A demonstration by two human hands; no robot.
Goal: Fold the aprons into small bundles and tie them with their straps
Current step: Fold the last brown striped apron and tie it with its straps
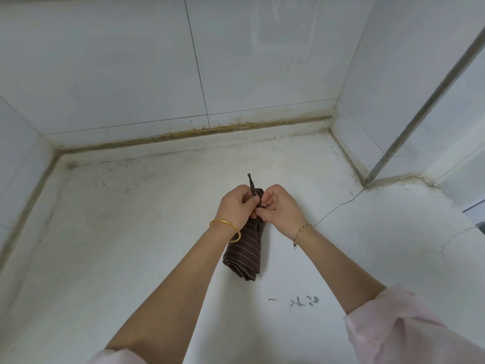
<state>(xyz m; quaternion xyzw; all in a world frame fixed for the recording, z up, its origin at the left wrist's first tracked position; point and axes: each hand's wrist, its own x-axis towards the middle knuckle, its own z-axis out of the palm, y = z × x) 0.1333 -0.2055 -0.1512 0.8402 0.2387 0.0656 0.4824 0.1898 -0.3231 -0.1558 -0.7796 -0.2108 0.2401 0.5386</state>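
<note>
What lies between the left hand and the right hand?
In the head view, the dark strap of the rolled apron rises there, pinched by the left hand and the right hand.

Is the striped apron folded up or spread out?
Folded: the apron is a compact roll; left hand and right hand pinch its strap.

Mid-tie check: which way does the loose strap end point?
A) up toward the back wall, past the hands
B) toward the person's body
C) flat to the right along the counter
A: the strap pokes out above the left hand toward the wall; the right hand pinches it too, over the rolled apron.
</note>
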